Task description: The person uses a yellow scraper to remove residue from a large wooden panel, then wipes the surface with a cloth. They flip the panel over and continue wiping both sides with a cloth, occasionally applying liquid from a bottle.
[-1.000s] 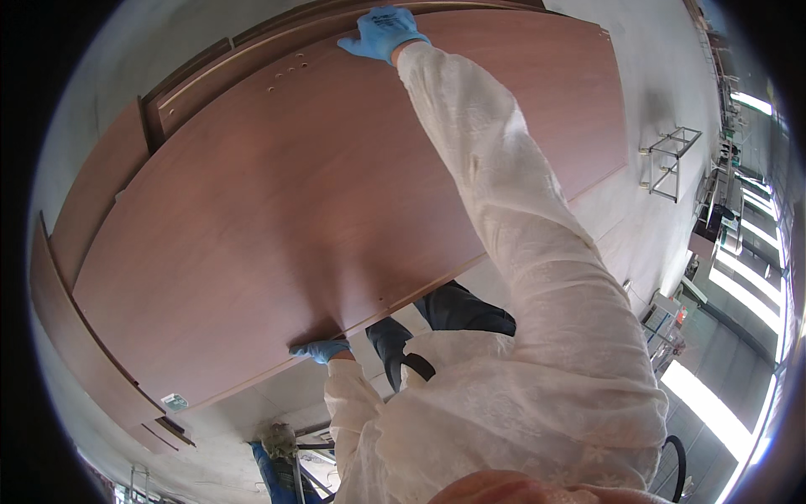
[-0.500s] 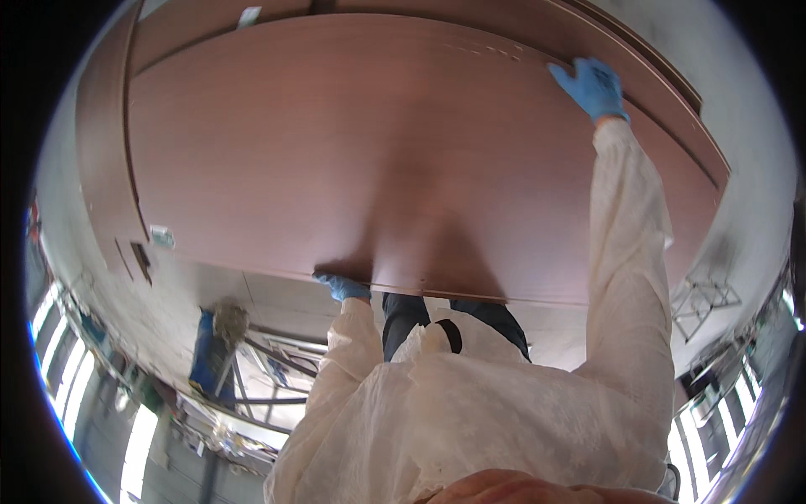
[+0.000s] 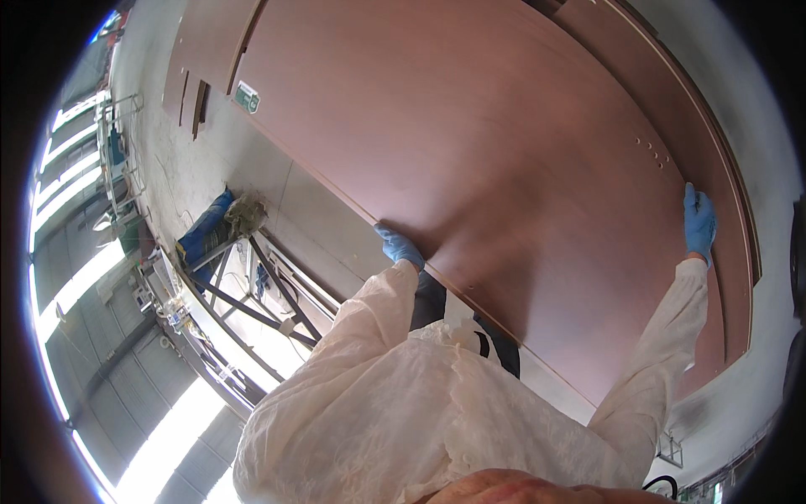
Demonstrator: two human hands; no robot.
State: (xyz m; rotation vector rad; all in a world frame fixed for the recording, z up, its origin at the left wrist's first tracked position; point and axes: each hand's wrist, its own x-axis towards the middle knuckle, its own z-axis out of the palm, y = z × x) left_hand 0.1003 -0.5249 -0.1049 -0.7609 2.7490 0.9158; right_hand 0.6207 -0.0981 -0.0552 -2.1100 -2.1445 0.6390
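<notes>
A large flat reddish-brown panel (image 3: 470, 126) lies across the view in front of me, slanting from upper left to lower right. My left hand (image 3: 401, 246), in a blue glove, is closed on its near edge, with the underside fingers hidden. At its far right edge, my right hand (image 3: 699, 225), gloved in blue too, curls round the rim, the arm stretched out. Several small holes (image 3: 652, 154) mark the surface near that hand. A green and white sticker (image 3: 246, 97) sits at the near left part of the panel.
More brown boards (image 3: 729, 172) lie beneath and beyond the panel, others (image 3: 206, 42) to its left. Dark narrow strips (image 3: 200, 109) rest on the left one. On the left stands a metal frame (image 3: 281, 294) with a blue bag (image 3: 206, 231) beside it.
The view has turned, so the panel now slants down to the right. Both hands remain on its edges; the right hand appears lower and farther right in the picture.
</notes>
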